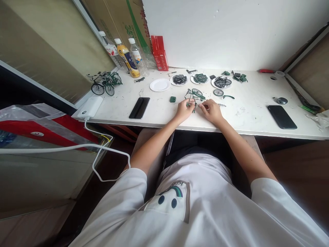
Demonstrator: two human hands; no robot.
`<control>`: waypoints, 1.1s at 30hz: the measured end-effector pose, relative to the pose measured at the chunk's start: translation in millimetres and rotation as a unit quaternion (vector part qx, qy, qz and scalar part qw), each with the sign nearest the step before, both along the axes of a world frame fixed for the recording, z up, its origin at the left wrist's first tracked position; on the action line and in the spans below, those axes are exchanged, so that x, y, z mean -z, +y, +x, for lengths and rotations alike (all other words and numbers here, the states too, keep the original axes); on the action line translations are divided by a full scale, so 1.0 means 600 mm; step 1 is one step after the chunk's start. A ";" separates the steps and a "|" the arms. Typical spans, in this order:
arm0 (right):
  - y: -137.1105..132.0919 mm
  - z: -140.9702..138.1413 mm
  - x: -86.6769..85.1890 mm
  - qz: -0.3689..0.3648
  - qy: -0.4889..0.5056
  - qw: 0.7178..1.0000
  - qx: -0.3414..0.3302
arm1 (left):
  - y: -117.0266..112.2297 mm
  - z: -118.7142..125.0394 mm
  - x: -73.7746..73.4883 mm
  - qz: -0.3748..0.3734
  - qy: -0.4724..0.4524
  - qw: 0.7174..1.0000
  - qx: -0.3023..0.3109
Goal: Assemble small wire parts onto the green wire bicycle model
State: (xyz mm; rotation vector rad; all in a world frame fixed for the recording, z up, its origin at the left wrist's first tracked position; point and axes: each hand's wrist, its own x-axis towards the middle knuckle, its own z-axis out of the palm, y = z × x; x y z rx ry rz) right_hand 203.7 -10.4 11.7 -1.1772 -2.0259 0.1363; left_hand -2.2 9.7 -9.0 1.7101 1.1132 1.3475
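Observation:
A dark green model bicycle [197, 93], with one wheel showing at its far end, is between my hands near the table's front edge. My left hand [185, 110] is closed on its frame from the left. At the right side of the model, my right hand [211, 110] has its fingers pinched together close to the frame; whatever they hold is too small to make out. A loose wheel [218, 92] and a curved green part [228, 97] lie just beyond my right hand. Left of the model sits a small green block [173, 99].
Paper plates, one bare [159, 85] and others with bicycle parts [200, 78], line the back. Finished-looking model bicycles [105, 83] stand at left by several bottles [128, 58]. Phones [139, 107] lie on both sides. A white power strip [89, 107] sits at the left corner.

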 end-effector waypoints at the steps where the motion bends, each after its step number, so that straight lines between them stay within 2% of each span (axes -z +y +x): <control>1: -0.001 -0.001 0.000 -0.003 -0.003 1.000 0.006 | -0.001 0.000 -0.001 0.004 0.005 1.000 -0.001; 7: 0.001 -0.003 0.001 -0.009 0.006 1.000 0.028 | 0.001 -0.001 0.003 -0.001 0.008 1.000 0.001; 17: 0.014 0.003 0.013 0.002 -0.005 1.000 0.025 | -0.003 -0.002 -0.002 0.002 0.014 1.000 -0.001; 23: 0.019 0.004 0.019 0.010 -0.008 1.000 0.029 | 0.003 -0.003 0.005 0.010 0.029 1.000 -0.006; 33: 0.005 0.001 0.000 -0.020 -0.010 1.000 0.003 | 0.005 -0.002 0.008 0.019 0.014 1.000 -0.014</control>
